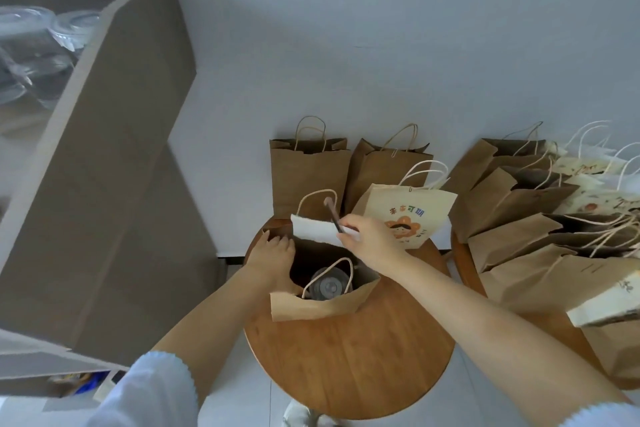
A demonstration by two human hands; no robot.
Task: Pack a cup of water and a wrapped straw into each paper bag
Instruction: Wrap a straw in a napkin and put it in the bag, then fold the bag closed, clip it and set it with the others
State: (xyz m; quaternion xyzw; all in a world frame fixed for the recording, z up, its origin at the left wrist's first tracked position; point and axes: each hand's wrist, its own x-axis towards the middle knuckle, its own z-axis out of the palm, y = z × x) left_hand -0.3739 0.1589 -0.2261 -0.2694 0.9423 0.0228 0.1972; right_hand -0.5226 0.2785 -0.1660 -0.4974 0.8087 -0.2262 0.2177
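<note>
An open brown paper bag (313, 308) stands on a round wooden table (349, 357). Inside it sits a lidded clear cup (327, 285). My left hand (272, 258) grips the bag's left rim and holds the mouth open. My right hand (372, 237) pinches a dark wrapped straw (333, 215) over the bag's far rim, whose white inner lining shows. The straw's upper end points up and away from me.
Two brown bags (308, 173) and a printed cream bag (407, 215) stand behind the open one. Several more bags (540, 218) lie stacked on a second table at the right. A large cardboard box (114, 156) holding clear lidded cups (69, 28) fills the left.
</note>
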